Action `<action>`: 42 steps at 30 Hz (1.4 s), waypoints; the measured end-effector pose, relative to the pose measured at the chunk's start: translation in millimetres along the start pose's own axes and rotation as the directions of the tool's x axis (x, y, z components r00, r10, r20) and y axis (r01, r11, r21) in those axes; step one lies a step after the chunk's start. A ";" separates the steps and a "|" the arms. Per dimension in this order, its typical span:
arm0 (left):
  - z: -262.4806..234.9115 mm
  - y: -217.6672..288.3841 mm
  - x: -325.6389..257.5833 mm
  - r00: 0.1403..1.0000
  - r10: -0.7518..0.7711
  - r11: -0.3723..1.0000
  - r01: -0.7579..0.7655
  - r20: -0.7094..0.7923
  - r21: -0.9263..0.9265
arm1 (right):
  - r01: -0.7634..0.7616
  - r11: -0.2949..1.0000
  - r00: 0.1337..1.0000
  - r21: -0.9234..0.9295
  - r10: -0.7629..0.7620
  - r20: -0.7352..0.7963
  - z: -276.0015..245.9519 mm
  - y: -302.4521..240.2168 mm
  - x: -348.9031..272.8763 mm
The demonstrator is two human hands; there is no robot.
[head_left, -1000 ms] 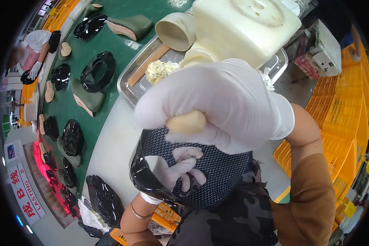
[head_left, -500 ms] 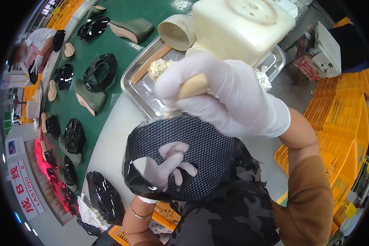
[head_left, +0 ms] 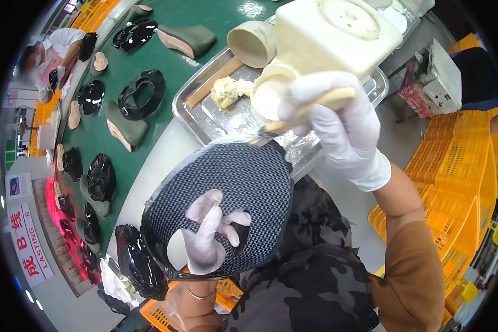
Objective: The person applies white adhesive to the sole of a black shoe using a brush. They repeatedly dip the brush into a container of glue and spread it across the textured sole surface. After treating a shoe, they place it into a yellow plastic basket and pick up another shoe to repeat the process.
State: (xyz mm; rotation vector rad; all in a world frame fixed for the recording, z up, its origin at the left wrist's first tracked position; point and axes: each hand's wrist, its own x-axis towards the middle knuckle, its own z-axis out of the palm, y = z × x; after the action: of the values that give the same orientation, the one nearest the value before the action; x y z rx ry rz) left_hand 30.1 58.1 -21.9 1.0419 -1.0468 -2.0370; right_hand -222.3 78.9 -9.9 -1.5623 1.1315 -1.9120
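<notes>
The shoe upper (head_left: 232, 182), a soft piece with a grey woven mesh lining and a glossy black outer side, is held up in the air in front of the person's body, just below the metal tray (head_left: 205, 119), with its inside turned toward the camera. The left hand (head_left: 207, 238), in a white glove, is pushed through the opening of the piece, so the fingers (head_left: 205, 206) spread against the lining and carry it from inside; this hand is closed on the upper. The right hand (head_left: 337, 127), also gloved, is clamped around the wooden handle of a small brush (head_left: 293, 119), and the bristles touch the top edge of the upper. I judge that the piece is light and floppy, so it bends easily and needs support from within; the shiny outer side is probably slippery, so the mesh side or the rim is a better place to take hold. Behind the brush, a cream-coloured glue container (head_left: 332, 33) stands in the tray, with a lump of pale paste (head_left: 227, 91) and a wooden stick (head_left: 213, 83) beside it. Further left, a green conveyor belt (head_left: 166, 61) carries black uppers (head_left: 144, 97) and shoe lasts (head_left: 124, 124). Yellow crates (head_left: 459, 166) are stacked on the right.
</notes>
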 end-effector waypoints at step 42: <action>24.2 -45.3 35.3 0.662 0.633 0.706 -0.706 -0.401 -0.050 | -0.280 0.960 0.959 0.009 0.280 -0.039 6.4 -11.8 -11.6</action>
State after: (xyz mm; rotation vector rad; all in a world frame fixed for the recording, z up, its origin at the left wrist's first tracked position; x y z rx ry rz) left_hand -15.5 61.7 -64.3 0.7158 -0.8349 -1.2451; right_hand -211.0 92.3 -7.2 -1.2877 1.2895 -1.7611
